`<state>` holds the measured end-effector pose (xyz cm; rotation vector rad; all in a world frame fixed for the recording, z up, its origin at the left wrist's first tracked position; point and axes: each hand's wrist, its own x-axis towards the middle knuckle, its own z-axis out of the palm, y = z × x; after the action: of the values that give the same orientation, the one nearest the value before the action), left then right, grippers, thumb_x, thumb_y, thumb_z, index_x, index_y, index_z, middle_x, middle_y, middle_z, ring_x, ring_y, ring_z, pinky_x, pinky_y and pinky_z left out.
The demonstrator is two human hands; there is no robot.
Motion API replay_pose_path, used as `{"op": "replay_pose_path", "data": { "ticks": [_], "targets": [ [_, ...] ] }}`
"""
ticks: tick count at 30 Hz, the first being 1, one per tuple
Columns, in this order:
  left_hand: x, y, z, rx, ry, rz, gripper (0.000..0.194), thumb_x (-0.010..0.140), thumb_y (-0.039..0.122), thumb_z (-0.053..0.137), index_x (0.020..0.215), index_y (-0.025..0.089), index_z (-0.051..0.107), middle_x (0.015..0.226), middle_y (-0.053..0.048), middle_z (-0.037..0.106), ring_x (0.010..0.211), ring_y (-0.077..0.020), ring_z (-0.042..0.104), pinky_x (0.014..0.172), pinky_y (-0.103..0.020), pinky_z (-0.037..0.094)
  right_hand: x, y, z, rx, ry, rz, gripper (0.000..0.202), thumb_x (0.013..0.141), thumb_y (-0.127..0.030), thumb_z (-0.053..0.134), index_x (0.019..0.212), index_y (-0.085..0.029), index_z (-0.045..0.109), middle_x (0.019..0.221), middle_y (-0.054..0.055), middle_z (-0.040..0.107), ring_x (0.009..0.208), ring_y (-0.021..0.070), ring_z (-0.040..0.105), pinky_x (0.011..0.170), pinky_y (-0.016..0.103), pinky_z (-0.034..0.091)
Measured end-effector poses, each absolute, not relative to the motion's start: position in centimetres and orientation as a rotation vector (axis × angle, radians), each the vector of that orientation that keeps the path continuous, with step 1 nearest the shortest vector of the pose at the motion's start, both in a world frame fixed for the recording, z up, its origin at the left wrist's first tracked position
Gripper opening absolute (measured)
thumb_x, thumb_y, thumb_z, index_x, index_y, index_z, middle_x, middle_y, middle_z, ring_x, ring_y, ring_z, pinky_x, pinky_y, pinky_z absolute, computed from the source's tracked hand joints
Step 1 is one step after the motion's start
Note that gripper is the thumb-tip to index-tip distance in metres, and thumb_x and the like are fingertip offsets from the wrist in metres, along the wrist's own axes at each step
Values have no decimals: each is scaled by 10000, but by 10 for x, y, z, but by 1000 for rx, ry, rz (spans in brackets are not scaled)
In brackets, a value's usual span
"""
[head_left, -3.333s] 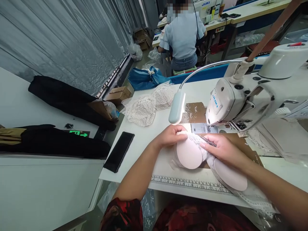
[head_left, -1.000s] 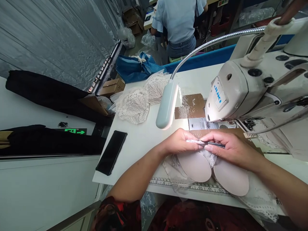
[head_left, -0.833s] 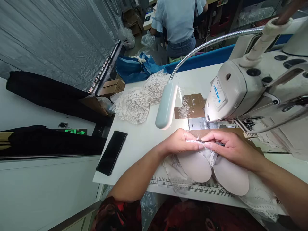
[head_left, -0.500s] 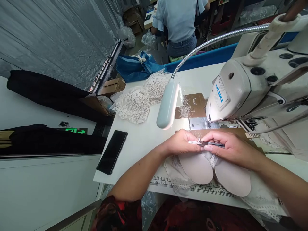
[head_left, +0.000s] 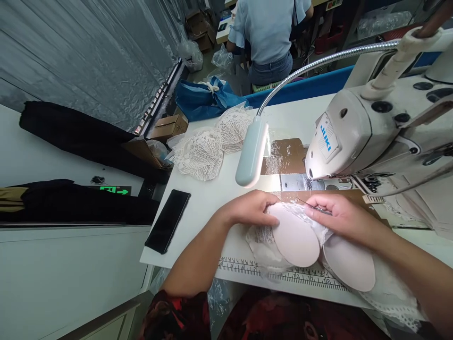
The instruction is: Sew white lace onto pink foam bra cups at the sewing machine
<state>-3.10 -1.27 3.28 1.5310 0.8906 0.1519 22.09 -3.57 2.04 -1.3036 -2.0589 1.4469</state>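
Observation:
My left hand pinches the upper left edge of a white lace bra with pale padded cups. A thin dark metal tool, perhaps small scissors, lies within the closed fingers of my right hand, which also touches the lace at the cup's upper right. The second cup rests lower right, partly under my right forearm. Just beyond my hands is the needle area of a white sewing machine. A printed ruler strip runs along the table's front edge.
A black phone lies on the white table at left. Behind it sits another lace bra. A lamp on a bent metal neck hangs above my left hand. Beyond the table, a person in light blue sits facing away.
My left hand has moved slightly left and now grips the cup's edge, which is raised and spread toward the machine. My right hand with the tool has shifted slightly right. The view has shifted a little.

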Motion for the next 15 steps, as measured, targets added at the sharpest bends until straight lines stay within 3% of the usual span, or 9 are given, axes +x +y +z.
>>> {"op": "replay_pose_path", "data": {
  "ticks": [3,8,12,15],
  "targets": [
    [-43,-11,38,1507,984,179,183,778,290,728,861,135,678,833,-20,646,751,-131,592,636,-210,438,224,-36,20,-1231,-2131,1533,383,930,-523,491,727,-223,614,718,12,620,691,179,579,621,297,465],
    [-36,-15,40,1423,919,287,239,814,348,717,902,129,676,845,-31,637,750,-125,576,652,-219,444,214,-39,19,-1304,-1968,1340,293,914,-504,538,924,-237,657,888,37,670,835,212,610,728,323,489],
    [-24,-19,36,1433,912,406,259,800,353,745,929,138,681,852,-24,633,729,-106,549,645,-208,420,210,-42,15,-1297,-1983,1328,294,913,-486,534,807,-227,623,749,8,611,703,175,546,625,303,447],
    [-16,-21,31,1389,891,487,266,770,327,779,925,135,680,867,-24,635,760,-105,550,675,-211,424,211,-44,14,-1275,-1961,1324,328,921,-503,523,829,-219,660,780,22,646,726,182,571,639,308,460]
  ]
}}
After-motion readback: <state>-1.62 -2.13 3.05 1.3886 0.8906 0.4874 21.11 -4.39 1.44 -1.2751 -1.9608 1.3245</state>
